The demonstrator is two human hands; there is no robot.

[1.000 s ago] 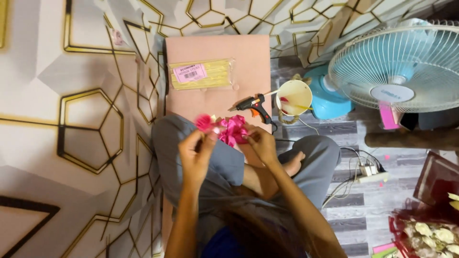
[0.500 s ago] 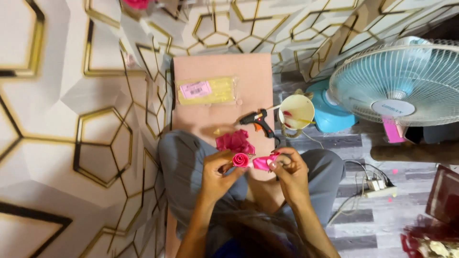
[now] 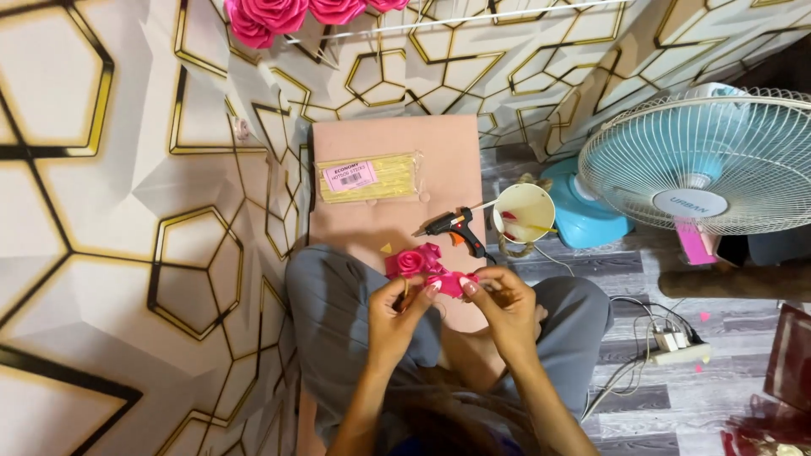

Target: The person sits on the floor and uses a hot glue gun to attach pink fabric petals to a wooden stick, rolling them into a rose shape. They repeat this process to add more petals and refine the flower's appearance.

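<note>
Your left hand (image 3: 395,311) and right hand (image 3: 505,306) pinch the light, soft pink ribbon rose piece (image 3: 450,284) with fingers closed at its edges; likely crushes easily.

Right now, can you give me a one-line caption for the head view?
Left hand and right hand hold a pink ribbon piece beside a ribbon rose, glue gun close by.

Pink board (image 3: 397,148) with glue-stick pack (image 3: 369,176), glue gun (image 3: 456,230), pink roses (image 3: 414,261)
</note>
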